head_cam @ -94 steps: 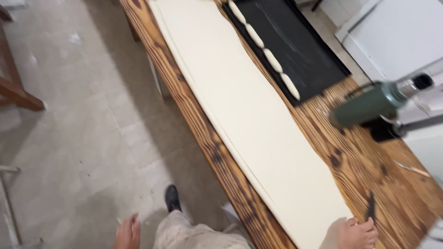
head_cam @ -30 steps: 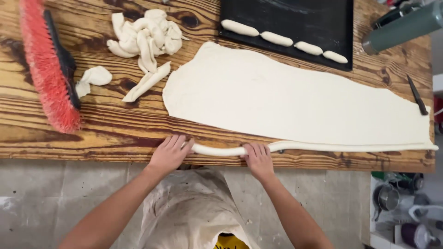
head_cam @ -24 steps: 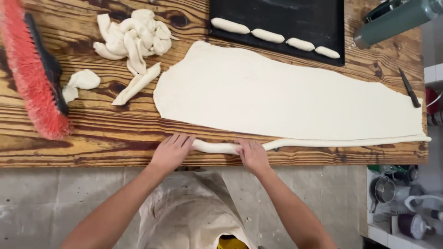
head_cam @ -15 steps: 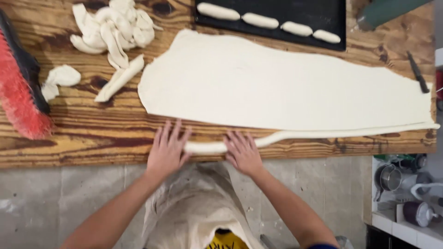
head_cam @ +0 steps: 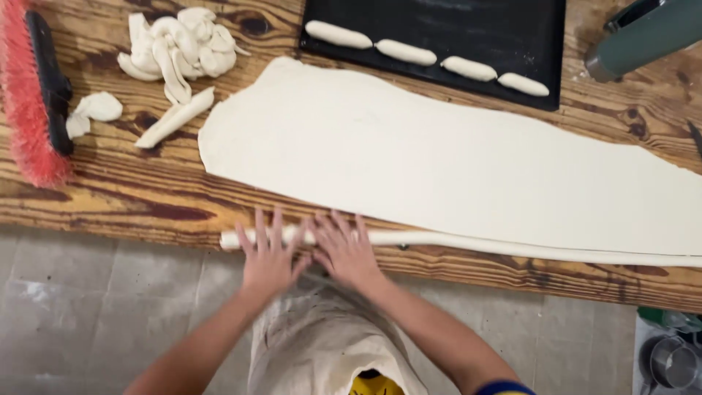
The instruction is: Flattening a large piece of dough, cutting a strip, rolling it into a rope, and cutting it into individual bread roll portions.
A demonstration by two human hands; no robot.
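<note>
Both hands lie flat, fingers spread, on the dough rope (head_cam: 453,240) along the desk (head_cam: 146,197) edge: left hand (head_cam: 269,252) near its left end, right hand (head_cam: 345,249) just beside; rope runs rightward below the dough sheet (head_cam: 439,153).

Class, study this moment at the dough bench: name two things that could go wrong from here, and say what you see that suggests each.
1. The dough rope lies close to the front edge of the wooden table; under the flat left hand and right hand it might roll off.
2. The rope runs long and thin to the right, so uneven pressure could perhaps tear it.
</note>
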